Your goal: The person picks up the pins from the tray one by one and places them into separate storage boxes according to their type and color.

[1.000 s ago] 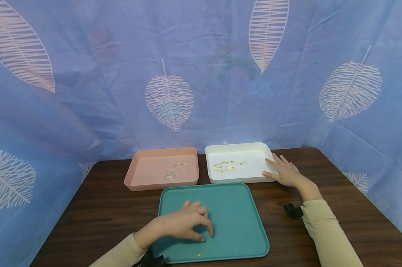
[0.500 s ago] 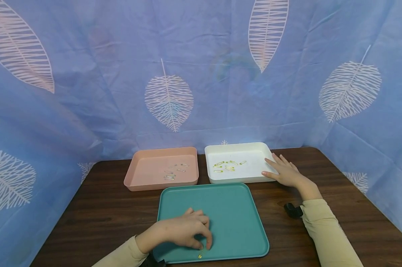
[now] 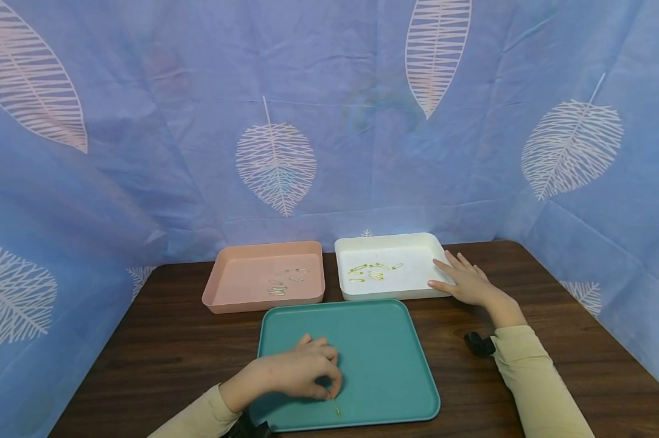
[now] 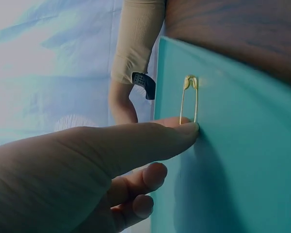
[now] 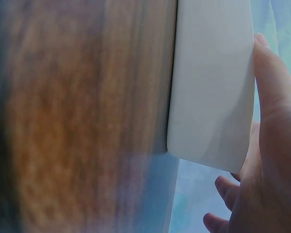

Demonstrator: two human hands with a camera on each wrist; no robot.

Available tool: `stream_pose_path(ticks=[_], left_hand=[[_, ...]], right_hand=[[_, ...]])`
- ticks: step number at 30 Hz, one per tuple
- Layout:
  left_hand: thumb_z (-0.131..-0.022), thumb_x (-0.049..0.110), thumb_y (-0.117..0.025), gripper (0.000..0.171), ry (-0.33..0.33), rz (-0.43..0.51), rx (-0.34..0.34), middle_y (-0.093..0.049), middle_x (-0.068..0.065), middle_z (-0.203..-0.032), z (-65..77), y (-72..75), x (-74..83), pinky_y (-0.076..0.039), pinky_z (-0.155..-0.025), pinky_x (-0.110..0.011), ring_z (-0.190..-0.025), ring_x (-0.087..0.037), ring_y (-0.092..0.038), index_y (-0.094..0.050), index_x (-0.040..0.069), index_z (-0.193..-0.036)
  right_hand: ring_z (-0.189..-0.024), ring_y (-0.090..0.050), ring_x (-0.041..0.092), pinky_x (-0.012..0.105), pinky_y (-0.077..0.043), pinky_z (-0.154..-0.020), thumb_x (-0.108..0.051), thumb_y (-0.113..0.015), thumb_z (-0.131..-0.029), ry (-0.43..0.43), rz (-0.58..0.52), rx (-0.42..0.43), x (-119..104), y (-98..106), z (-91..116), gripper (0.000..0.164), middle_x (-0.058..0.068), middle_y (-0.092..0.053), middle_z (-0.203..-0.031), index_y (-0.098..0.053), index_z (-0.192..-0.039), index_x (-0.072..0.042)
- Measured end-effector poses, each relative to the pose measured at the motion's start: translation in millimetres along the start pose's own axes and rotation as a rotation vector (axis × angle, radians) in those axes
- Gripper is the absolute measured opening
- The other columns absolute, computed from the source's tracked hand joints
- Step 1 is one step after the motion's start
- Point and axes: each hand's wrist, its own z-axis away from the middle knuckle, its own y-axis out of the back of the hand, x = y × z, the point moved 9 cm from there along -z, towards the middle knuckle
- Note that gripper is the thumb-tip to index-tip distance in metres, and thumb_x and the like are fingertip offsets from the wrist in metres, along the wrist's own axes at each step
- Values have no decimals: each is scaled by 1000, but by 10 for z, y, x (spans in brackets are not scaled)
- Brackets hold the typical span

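Over the near part of the teal tray [image 3: 384, 365], my left hand [image 3: 299, 371] pinches a gold safety pin [image 4: 190, 81] between thumb and index finger. The left wrist view shows the pin's clasp end sticking out past the fingertips, while its other end is hidden by them. My right hand [image 3: 467, 285] rests at the right end of the white tray [image 3: 417, 283], fingers spread and thumb along the rim. Several gold safety pins [image 3: 375, 275] lie inside that white tray. To its left, the pink tray [image 3: 233, 283] holds several silver safety pins [image 3: 277, 291].
All three trays stand on a dark wooden table [image 3: 170, 353]. The pink and white trays sit side by side at the back, just behind the teal one. A blue cloth with white leaf prints [image 3: 198, 152] hangs close behind the table.
My left hand has come down to the gold safety pin on the teal tray and taken it between thumb and index finger. My right hand has stayed at the white tray.
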Motion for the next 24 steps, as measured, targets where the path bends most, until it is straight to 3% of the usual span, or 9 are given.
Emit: stream_pose_path(ticks=[16,24], left_hand=[[-88,32,-72,5,78,-12,134,-56,10,-90,-27,272,-153,-20,-74,-24,-81,-3,-31,-68,33,-85],[-89,29,-71,5,66,-19,230,-56,6,-89,-138,474,-186,-23,-77,-27,-83,-5,-33,-68,31,-86]], right_hand=[[-145,-4,54,75,-6,-109,-56,-53,-94,7,-6,-2,-47,6,24,81,30,-10,-159,-31,-152,-3],[-145,-5,54,75,-5,-109,-56,-53,-94,2,-8,1,-30,8,24,81,30,-10,-159,-31,-152,-3]])
